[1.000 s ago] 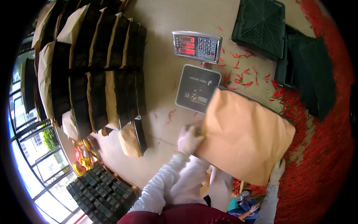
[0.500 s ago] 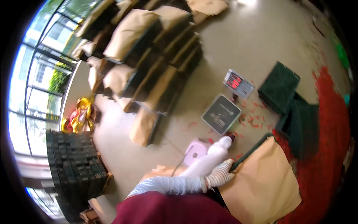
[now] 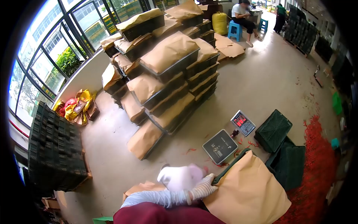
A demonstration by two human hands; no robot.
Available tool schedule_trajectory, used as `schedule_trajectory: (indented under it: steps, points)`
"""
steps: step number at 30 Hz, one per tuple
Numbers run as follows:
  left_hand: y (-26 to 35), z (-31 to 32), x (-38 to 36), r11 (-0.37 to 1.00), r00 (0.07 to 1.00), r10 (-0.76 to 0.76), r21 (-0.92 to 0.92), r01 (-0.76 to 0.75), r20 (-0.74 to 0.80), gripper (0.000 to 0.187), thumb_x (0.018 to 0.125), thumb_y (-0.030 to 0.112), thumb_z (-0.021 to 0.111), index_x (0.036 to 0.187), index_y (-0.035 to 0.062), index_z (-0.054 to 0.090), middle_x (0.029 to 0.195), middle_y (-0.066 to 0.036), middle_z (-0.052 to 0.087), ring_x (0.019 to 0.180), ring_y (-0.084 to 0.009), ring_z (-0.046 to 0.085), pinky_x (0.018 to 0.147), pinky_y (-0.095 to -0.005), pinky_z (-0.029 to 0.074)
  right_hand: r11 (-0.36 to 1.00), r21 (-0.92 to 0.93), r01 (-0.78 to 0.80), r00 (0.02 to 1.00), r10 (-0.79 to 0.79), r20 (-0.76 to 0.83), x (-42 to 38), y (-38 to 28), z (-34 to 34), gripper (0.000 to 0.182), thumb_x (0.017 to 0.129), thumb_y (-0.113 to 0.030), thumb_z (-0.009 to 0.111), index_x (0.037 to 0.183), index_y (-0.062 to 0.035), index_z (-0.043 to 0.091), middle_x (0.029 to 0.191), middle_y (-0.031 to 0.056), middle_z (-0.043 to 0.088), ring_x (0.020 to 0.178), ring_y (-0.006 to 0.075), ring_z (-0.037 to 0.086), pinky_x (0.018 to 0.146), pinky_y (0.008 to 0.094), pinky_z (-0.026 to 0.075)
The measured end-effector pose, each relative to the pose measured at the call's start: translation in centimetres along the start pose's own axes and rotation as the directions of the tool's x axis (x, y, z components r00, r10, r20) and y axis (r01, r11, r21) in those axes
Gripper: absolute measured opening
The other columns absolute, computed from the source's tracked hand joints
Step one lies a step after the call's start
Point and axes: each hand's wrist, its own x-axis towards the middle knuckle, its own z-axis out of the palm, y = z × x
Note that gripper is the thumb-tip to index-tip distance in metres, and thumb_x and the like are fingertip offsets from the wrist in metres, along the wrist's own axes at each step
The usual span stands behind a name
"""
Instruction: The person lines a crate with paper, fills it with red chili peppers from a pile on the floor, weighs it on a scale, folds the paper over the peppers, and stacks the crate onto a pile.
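Note:
My left hand (image 3: 203, 187), in a striped glove below a pale blue sleeve, is closed on the dark green rim of a crate (image 3: 230, 166). Brown paper (image 3: 248, 190) covers the top of this crate, which is tilted close to my body. Whatever lies under the paper is hidden. My right hand is out of sight, on the side hidden by the crate and paper. Just beyond my left hand is a blurred white shape (image 3: 178, 178) I cannot make out, beside a pink stool (image 3: 196, 173).
A platform scale (image 3: 220, 146) with a lit red display (image 3: 241, 120) stands ahead. Empty-looking green crates (image 3: 274, 130) sit right of it, beside spread red chillies (image 3: 317, 160). Paper-covered crates (image 3: 167, 56) are stacked ahead-left; dark crates (image 3: 56, 149) stand left. A person (image 3: 242, 15) sits far back.
My view has tilted up and turned, bringing the far room into sight. The white shape has shifted left, away from the scale. My left hand keeps its grip on the crate.

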Motion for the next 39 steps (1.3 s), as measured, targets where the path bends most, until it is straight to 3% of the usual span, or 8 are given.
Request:
schedule_trajectory:
  steps: [6,14,18,21,23,31,37,39]
  points:
    - [-8.9,-7.5,-1.7,0.994,0.982,0.073,-0.071,-0.086,-0.174,0.047,0.080,0.020,0.068,0.120,0.0012,0.051,0.106,-0.023,0.061,0.101,-0.0356,0.060,0.087,-0.0386,0.047,0.998,0.035,0.050,0.995,-0.053,0.082,-2.8,-9.7,5.1,0.051,0.100,-0.034,0.048,0.125,0.0105,0.051,0.118,0.0251,0.059,0.101,0.0320,0.056,0.093,0.0373,0.044]
    - [-14.1,-27.5,-11.0,0.969,0.882,-0.213,-0.208,0.134,-0.420,0.043,0.079,0.021,0.069,0.113,0.0002,0.051,0.104,-0.025,0.061,0.097,-0.0397,0.060,0.084,-0.0418,0.048,0.976,0.133,0.172,0.913,-0.208,0.352,-10.5,-28.3,17.1,0.066,0.094,-0.046,0.054,0.130,0.0087,0.049,0.132,0.0264,0.051,0.110,0.0384,0.053,0.098,0.0397,0.042]
    - [-21.0,-33.2,-15.0,0.921,0.716,-0.261,-0.389,-0.017,-0.648,0.039,0.078,0.018,0.068,0.109,0.0000,0.054,0.102,-0.022,0.062,0.096,-0.0358,0.061,0.083,-0.0404,0.048,0.861,0.481,0.169,0.719,-0.441,0.537,-12.1,-33.2,27.1,0.044,0.096,-0.034,0.055,0.119,0.0035,0.052,0.100,0.0116,0.065,0.084,0.0188,0.061,0.073,0.0300,0.051]
    - [-24.2,-36.5,-19.9,0.813,0.608,-0.389,-0.568,-0.127,-0.692,0.037,0.077,0.011,0.069,0.109,0.0005,0.054,0.100,-0.015,0.063,0.092,-0.0247,0.061,0.081,-0.0353,0.049,0.751,0.347,0.561,0.568,-0.655,0.499,-13.4,-37.3,33.9,0.037,0.097,-0.029,0.054,0.112,0.0042,0.055,0.093,0.0105,0.065,0.080,0.0156,0.060,0.069,0.0290,0.050]
    - [-25.2,-38.0,-23.3,0.836,0.465,-0.446,-0.541,-0.089,-0.765,0.036,0.077,0.014,0.070,0.105,-0.0005,0.054,0.088,-0.010,0.062,0.080,-0.0151,0.057,0.074,-0.0305,0.049,0.710,0.377,0.595,0.430,-0.677,0.598,-16.4,-41.5,37.4,0.033,0.097,-0.028,0.054,0.108,0.0032,0.058,0.090,0.0094,0.065,0.078,0.0142,0.058,0.068,0.0292,0.049]
    - [-32.4,-34.0,-32.8,0.764,-0.045,-0.634,-0.617,-0.192,-0.772,0.031,0.074,-0.002,0.067,0.102,0.0021,0.055,0.087,-0.002,0.058,0.076,-0.0117,0.053,0.072,-0.0263,0.047,0.498,0.411,0.764,0.063,-0.691,0.720,-29.8,-53.6,50.1,0.038,0.092,-0.029,0.057,0.112,0.0041,0.059,0.093,0.0244,0.067,0.087,0.0346,0.067,0.075,0.0379,0.051]
    - [-31.4,-35.3,-38.2,0.595,-0.117,-0.803,-0.798,-0.096,-0.585,0.053,0.081,0.009,0.067,0.127,-0.0096,0.047,0.115,-0.021,0.059,0.100,-0.0246,0.056,0.091,-0.0366,0.045,0.374,0.521,0.767,-0.230,-0.598,0.768,-39.8,-58.0,59.1,0.038,0.092,-0.028,0.055,0.111,0.0041,0.059,0.093,0.0267,0.066,0.090,0.0361,0.066,0.078,0.0391,0.051]
    - [-32.8,-35.6,-38.9,0.664,-0.222,-0.734,-0.747,-0.034,-0.642,0.045,0.080,0.005,0.066,0.119,-0.0098,0.050,0.106,-0.017,0.059,0.095,-0.0248,0.055,0.088,-0.0365,0.045,0.359,0.503,0.786,-0.298,-0.493,0.817,-43.2,-59.0,61.4,0.039,0.092,-0.030,0.054,0.110,0.0043,0.060,0.094,0.0275,0.065,0.093,0.0371,0.066,0.078,0.0409,0.051]
